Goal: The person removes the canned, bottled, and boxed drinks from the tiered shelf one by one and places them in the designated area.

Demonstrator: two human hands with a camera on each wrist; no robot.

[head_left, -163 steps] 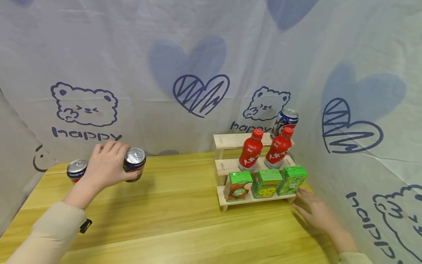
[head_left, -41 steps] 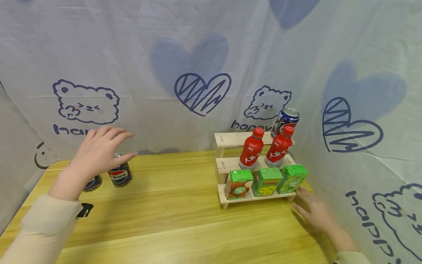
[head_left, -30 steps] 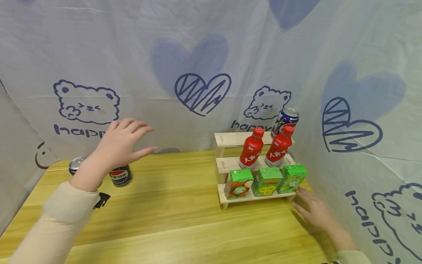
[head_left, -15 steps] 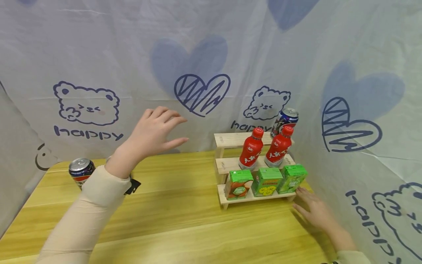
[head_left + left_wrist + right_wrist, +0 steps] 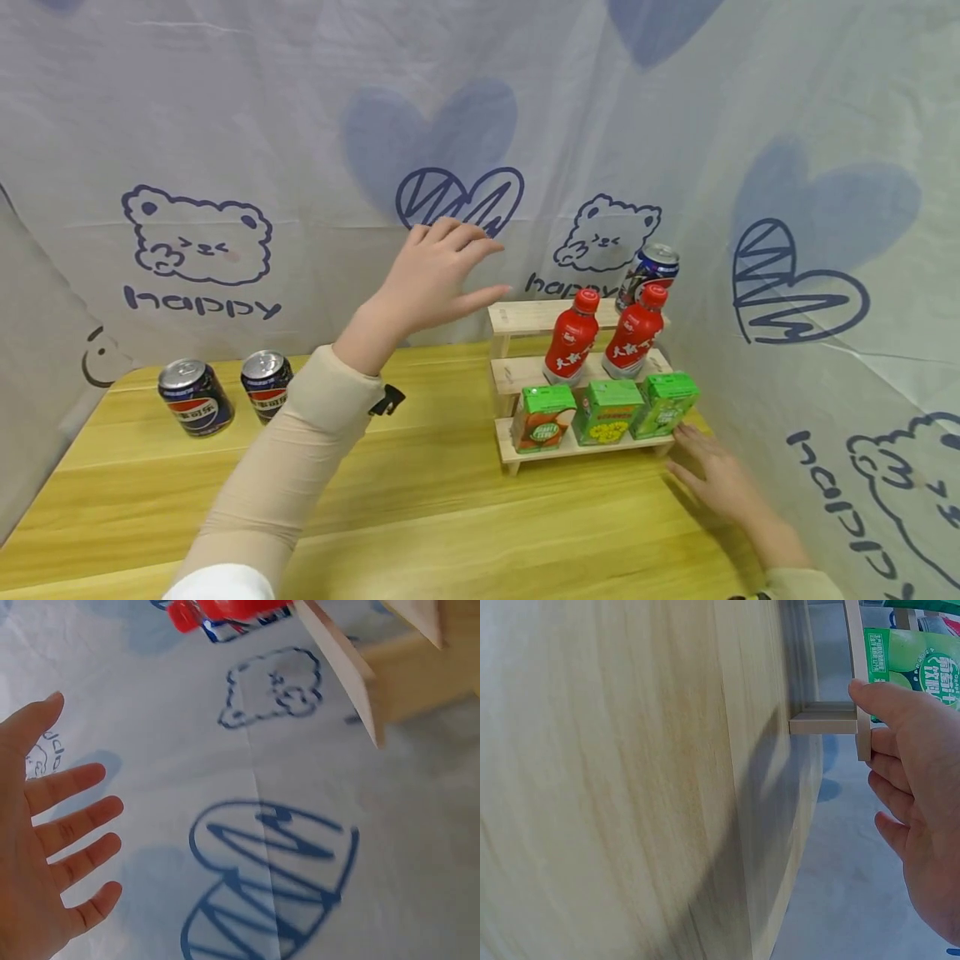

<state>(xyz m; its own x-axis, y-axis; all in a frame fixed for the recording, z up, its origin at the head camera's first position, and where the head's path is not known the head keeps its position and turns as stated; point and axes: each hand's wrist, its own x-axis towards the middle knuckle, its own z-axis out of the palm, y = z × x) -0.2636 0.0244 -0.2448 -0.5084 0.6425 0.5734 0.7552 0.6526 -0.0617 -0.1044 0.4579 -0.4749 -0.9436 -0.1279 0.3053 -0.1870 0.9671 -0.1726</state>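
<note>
A person's left hand (image 5: 438,279) hovers just beside the top tier of a 3-tier wooden shelf (image 5: 517,317) — thumb and fingers spread apart. At the right of the wood-grain table (image 5: 420,500), the right hand (image 5: 716,479), fingers relaxed, touches the shelf's lower end beside 3 drink cartons (image 5: 609,414). Above stand 2 red bottles (image 5: 572,337) and 1 Pepsi can (image 5: 654,268); 2 other cans (image 5: 195,400) stand at left.
</note>
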